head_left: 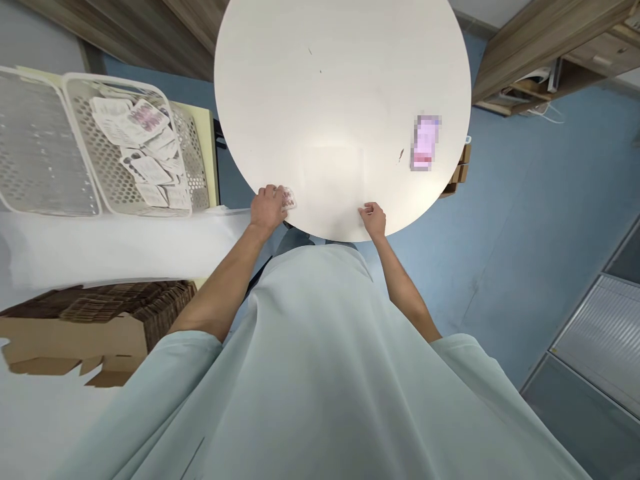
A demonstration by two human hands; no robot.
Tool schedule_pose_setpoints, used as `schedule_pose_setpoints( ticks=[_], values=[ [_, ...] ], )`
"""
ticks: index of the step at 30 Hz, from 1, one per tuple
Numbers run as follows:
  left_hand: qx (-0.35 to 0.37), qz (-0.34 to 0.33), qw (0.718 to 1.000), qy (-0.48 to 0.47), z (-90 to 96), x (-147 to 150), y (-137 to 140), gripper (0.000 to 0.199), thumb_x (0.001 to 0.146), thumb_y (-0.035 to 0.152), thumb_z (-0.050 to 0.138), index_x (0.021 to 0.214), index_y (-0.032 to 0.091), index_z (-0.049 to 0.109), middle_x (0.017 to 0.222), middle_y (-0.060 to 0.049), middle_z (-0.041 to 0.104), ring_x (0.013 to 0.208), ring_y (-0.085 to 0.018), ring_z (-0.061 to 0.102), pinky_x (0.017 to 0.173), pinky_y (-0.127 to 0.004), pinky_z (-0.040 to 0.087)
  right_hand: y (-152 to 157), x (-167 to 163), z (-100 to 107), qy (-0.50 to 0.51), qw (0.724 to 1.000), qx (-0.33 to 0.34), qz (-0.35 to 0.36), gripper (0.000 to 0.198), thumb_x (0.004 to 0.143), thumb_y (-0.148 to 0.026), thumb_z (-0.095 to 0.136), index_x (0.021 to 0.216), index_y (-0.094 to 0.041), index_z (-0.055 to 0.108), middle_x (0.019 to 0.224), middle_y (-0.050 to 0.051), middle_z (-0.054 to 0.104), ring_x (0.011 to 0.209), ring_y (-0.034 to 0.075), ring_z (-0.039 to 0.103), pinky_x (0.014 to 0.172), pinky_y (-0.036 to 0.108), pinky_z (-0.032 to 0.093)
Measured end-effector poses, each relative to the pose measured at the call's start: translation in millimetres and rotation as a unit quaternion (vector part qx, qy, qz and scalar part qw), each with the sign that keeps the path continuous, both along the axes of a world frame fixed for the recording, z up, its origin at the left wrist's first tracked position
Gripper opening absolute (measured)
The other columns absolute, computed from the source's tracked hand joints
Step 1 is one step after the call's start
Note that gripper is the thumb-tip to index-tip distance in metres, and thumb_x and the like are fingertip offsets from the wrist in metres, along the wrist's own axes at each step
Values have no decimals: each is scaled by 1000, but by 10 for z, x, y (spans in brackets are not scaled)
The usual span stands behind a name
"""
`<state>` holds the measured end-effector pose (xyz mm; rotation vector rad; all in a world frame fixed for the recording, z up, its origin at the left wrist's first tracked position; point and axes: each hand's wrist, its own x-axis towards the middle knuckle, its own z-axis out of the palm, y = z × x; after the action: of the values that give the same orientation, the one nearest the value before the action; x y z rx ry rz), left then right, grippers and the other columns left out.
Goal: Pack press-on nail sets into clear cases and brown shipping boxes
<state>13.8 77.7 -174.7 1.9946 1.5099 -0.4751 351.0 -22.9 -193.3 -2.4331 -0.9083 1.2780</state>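
Observation:
My left hand (268,208) is closed around a small flat pack (289,198) with rows of reddish pieces, at the near left edge of the round white table (345,80). The fingers cover part of the pack, and its exact kind is unclear. Over the near right part of the tabletop is my right hand (374,219), its fingers curled and thumb drawn in; whatever it pinches, if anything, cannot be made out. Between both hands lies a faint pale rectangle (333,170), either a clear sheet or a reflection.
A blurred-out pinkish object (425,142) lies on the table's right side. To the left, a white perforated basket (113,193) holds several white packs (150,140), beside a second basket (45,140). Flattened cardboard boxes (75,337) are stacked below. Wooden furniture (550,50) stands at right.

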Motion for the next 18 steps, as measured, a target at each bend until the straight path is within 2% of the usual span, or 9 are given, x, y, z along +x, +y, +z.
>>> schedule_pose_setpoints(
  ticks=[4, 9, 13, 18],
  values=[
    [-8, 1, 999, 31, 72, 97, -61, 77, 99, 29, 69, 171, 9, 48, 170, -25, 53, 146, -43, 57, 121, -53, 52, -141, -57, 12, -10, 1000, -10, -16, 19, 99, -32, 72, 116, -22, 75, 115, 10, 86, 107, 26, 78, 103, 40, 59],
    [-17, -42, 998, -49, 79, 417, -194, 81, 100, 33, 66, 175, 11, 46, 175, -25, 50, 150, -46, 56, 122, -56, 52, -182, -120, 17, -15, 1000, -16, -19, 15, 102, -31, 69, 112, -22, 76, 119, 12, 86, 109, 27, 78, 105, 42, 59],
    [-19, -94, 991, -89, -16, 709, -294, 81, 98, 29, 65, 174, 7, 47, 173, -29, 51, 158, -47, 50, 125, -56, 49, -183, -151, 42, -18, 999, -18, -25, 12, 101, -31, 70, 106, -23, 76, 115, 10, 87, 105, 27, 78, 104, 42, 60],
    [-4, -109, 989, -95, -185, 884, -365, 80, 95, 21, 63, 172, 6, 48, 169, -32, 54, 157, -48, 51, 121, -57, 52, -154, -167, 113, -19, 1000, -1, -22, 11, 103, -32, 69, 103, -23, 74, 113, 10, 86, 102, 26, 78, 101, 41, 60]
  ],
)
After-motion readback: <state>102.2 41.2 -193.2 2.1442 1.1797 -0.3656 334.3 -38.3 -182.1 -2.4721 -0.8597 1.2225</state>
